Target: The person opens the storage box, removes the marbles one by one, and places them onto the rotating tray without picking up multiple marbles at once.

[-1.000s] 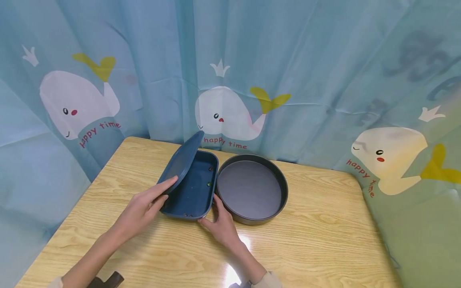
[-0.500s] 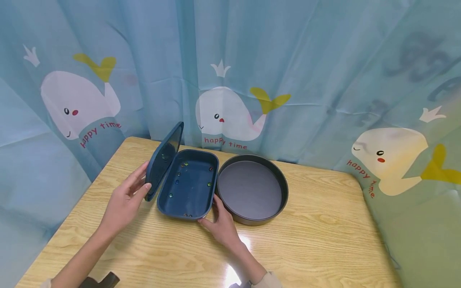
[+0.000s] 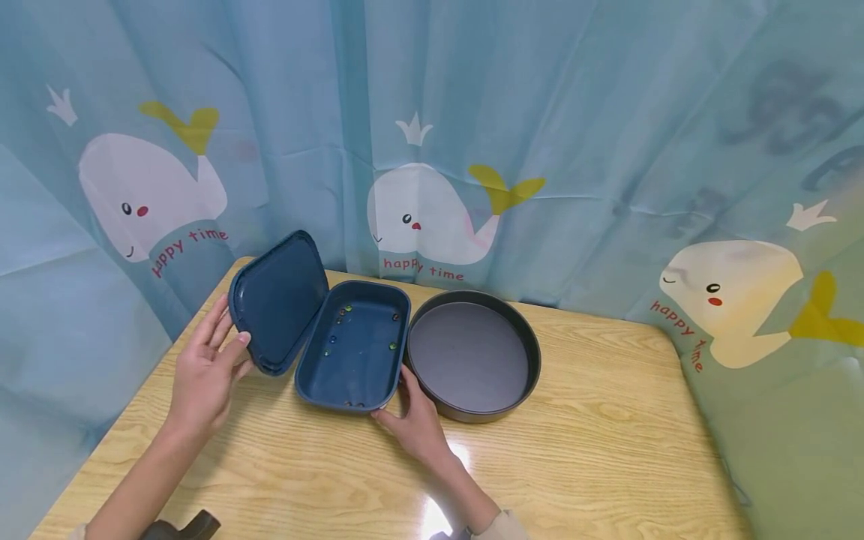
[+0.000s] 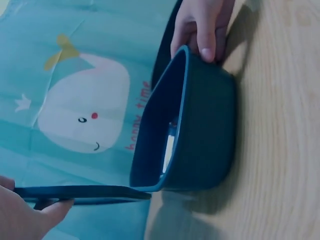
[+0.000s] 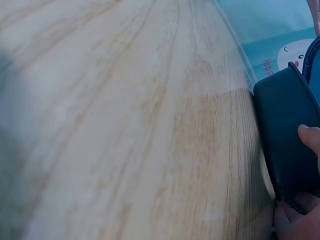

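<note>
Left of centre, the box (image 3: 364, 367) and lid (image 3: 280, 300) are dark blue, the marbles (image 3: 393, 346) green, blue and brownish. The central round pan (image 3: 469, 356) is dark grey. Tan wood grain covers the table (image 3: 607, 427); the pale-blue curtain (image 3: 594, 97) above carries white whales (image 3: 418, 206), mustard tails (image 3: 501, 196), red lettering (image 3: 423, 269).

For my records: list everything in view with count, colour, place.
Table: one, pale wood, below.
Round pan: one, dark grey, on table.
Container: one, dark blue, left of pan.
Lid: one, dark blue, left of container.
Beads: several, green, blue, brown, inside container.
Curtain: one, light blue, behind table.
Whale prints: three, mostly white, on curtain.
Cropped objects: two, dark, bottom edge.
Sleeves: two, beige, bottom edge.
Left hand: one, fingers gripping lid.
Right hand: one, fingers gripping container.
</note>
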A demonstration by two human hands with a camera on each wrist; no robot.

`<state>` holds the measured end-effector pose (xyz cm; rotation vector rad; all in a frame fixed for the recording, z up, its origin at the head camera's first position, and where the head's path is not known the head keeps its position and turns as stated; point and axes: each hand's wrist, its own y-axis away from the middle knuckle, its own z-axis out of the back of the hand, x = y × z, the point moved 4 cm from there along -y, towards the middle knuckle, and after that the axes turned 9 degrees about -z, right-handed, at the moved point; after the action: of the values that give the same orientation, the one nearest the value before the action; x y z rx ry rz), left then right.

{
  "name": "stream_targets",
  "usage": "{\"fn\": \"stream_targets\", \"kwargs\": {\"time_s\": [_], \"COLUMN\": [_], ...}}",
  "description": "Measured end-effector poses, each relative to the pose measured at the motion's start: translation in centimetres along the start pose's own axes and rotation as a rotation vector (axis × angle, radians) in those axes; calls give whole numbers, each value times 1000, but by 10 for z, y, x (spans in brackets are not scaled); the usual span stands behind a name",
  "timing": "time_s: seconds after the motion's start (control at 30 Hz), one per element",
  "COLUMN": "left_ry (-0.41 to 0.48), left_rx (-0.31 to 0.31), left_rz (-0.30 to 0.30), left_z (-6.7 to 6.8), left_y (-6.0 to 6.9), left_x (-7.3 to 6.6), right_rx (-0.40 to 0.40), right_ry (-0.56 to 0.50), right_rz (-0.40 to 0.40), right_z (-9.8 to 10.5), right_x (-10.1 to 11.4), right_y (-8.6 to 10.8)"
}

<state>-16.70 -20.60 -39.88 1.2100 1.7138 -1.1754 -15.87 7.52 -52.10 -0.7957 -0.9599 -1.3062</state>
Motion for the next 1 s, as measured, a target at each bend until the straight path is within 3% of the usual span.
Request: {"fn": "stream_targets", "kwargs": {"time_s": [0.17,0.53,0.77,1.0], "left_ry": [235,484,567,593], "left_rx": [-84,-243,-334,-380], "left_rz": [70,175,223,240], "left_z": [13,36,44,51], "left_y": [-1,4,6,7], "left_x": [4,20,27,32], "right_rx": [2,10,11,10], "right_ry": [11,-9,-7,5], "right_rz": [-11,-25,-45,-51], "right_z": [0,1,0,-2], "right_x": [-1,0,0,-2], "right_y": [0,0,0,0]}}
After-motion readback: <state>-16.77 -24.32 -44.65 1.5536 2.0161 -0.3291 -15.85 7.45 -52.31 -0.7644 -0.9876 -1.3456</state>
